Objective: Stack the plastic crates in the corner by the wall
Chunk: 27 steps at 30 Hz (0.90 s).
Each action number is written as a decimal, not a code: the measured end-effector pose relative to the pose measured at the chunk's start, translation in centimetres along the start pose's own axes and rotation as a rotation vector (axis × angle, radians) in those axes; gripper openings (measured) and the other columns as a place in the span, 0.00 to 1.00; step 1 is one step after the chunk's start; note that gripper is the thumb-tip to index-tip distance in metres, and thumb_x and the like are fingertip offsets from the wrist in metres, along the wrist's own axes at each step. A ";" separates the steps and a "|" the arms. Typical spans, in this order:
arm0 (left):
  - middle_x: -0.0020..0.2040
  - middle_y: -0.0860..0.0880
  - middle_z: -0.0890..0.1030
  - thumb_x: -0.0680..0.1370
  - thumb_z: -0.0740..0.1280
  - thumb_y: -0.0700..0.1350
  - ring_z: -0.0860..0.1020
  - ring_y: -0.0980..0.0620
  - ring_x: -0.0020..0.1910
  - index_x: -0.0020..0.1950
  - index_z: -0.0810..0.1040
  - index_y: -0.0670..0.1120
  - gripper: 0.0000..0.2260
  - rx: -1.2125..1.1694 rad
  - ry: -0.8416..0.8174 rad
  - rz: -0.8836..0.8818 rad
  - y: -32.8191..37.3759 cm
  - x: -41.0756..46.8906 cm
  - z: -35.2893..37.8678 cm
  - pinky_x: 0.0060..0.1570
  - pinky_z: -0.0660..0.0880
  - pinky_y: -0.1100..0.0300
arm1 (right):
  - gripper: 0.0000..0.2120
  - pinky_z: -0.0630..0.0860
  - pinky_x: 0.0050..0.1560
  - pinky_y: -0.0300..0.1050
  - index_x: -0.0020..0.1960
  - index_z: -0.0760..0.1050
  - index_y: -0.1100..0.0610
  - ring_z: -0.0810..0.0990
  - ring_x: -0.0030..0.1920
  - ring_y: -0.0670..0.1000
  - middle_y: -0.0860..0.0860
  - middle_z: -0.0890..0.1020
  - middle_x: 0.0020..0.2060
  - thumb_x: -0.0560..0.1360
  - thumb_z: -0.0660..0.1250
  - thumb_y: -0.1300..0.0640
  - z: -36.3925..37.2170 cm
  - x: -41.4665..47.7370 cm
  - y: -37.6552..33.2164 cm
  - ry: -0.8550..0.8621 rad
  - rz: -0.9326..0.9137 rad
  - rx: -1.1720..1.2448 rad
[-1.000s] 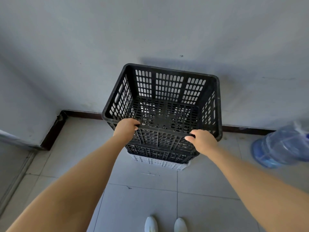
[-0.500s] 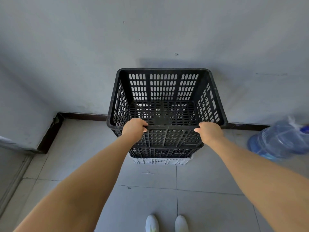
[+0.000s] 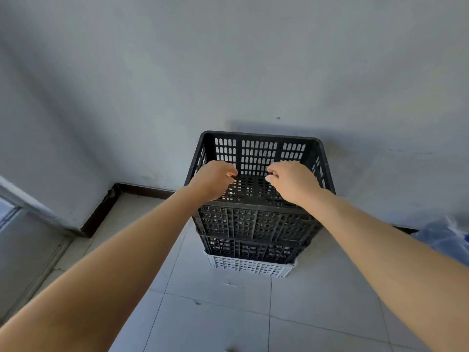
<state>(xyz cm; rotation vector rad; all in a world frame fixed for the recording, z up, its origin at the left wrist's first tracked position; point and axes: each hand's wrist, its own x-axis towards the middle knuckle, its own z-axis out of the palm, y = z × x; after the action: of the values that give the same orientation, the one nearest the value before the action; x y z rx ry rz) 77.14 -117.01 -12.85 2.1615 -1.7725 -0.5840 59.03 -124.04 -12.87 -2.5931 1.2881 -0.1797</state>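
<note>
Floor tiles fill the lower frame, and 2 forearms run up to centre. The stack stands dead ahead: white crate at the bottom, middle black crate on it, top black crate seated square. Left hand and right hand hover over its open mouth, past the near rim, equally near, fingers curled with nothing seen in either. The stack's long side runs along the wall. The corner lies apart at centre left, so any nudge would likely go left.
</note>
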 end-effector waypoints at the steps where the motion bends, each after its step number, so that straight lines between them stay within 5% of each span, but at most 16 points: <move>1: 0.63 0.46 0.78 0.79 0.61 0.41 0.75 0.47 0.62 0.63 0.76 0.45 0.14 0.025 0.040 0.005 0.7 -1.0 -1.4 0.63 0.70 0.54 | 0.12 0.74 0.41 0.47 0.47 0.76 0.61 0.80 0.44 0.59 0.55 0.81 0.40 0.79 0.58 0.54 -1.3 0.0 -1.1 0.018 -0.055 -0.027; 4: 0.62 0.47 0.78 0.79 0.61 0.43 0.75 0.45 0.61 0.64 0.76 0.47 0.14 0.148 0.176 -0.019 2.6 -5.0 -5.4 0.62 0.70 0.52 | 0.14 0.75 0.52 0.51 0.56 0.76 0.61 0.79 0.52 0.60 0.57 0.82 0.51 0.79 0.58 0.54 -5.2 -0.4 -4.6 0.117 -0.256 -0.124; 9: 0.63 0.49 0.76 0.79 0.62 0.44 0.73 0.44 0.62 0.65 0.75 0.48 0.14 0.268 0.438 -0.202 4.5 -15.0 -10.2 0.63 0.70 0.51 | 0.13 0.70 0.51 0.49 0.53 0.74 0.62 0.77 0.50 0.59 0.58 0.80 0.48 0.79 0.58 0.53 -10.5 -3.3 -10.5 0.256 -0.608 -0.197; 20: 0.62 0.47 0.78 0.77 0.66 0.46 0.76 0.46 0.59 0.65 0.75 0.46 0.16 0.610 0.910 -0.699 13.2 -43.7 -13.9 0.64 0.68 0.52 | 0.16 0.72 0.51 0.50 0.58 0.75 0.62 0.78 0.49 0.61 0.58 0.81 0.48 0.78 0.62 0.51 -17.2 -19.8 -27.2 0.413 -1.232 0.140; 27: 0.61 0.47 0.79 0.75 0.68 0.47 0.76 0.45 0.60 0.64 0.75 0.45 0.18 0.800 1.016 -1.160 18.9 -62.9 -10.8 0.65 0.67 0.51 | 0.20 0.73 0.57 0.51 0.59 0.76 0.62 0.80 0.52 0.61 0.59 0.82 0.53 0.76 0.64 0.48 -17.4 -36.7 -38.0 0.385 -1.650 0.393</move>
<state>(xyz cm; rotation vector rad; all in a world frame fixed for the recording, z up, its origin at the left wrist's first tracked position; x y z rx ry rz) 55.79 -59.75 13.41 2.9462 -0.0707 1.0910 62.28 -75.43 13.96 -2.5280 -1.0253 -1.0356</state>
